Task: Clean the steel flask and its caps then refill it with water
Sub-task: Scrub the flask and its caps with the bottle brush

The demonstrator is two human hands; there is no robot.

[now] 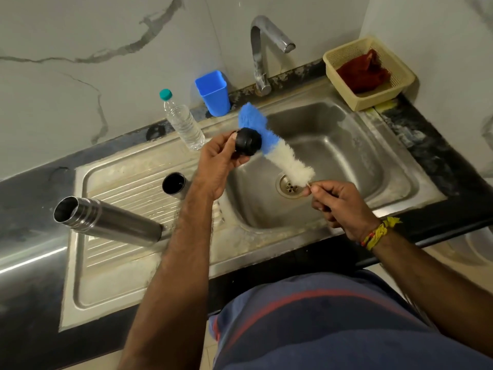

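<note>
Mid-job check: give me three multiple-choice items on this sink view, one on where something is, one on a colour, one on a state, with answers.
1. Where does the steel flask stand?
A. in the basin
B. on the drainboard
C. in the basket

2. What colour is the tip of the bottle brush?
A. blue
B. red
C. green

3. What state is the tap in?
A. running
B. off
C. dripping into the flask

Answers: 1 B, it stands open-mouthed on the ribbed drainboard. 2 A, blue bristles above white. 3 B, no water shows at the spout.
</note>
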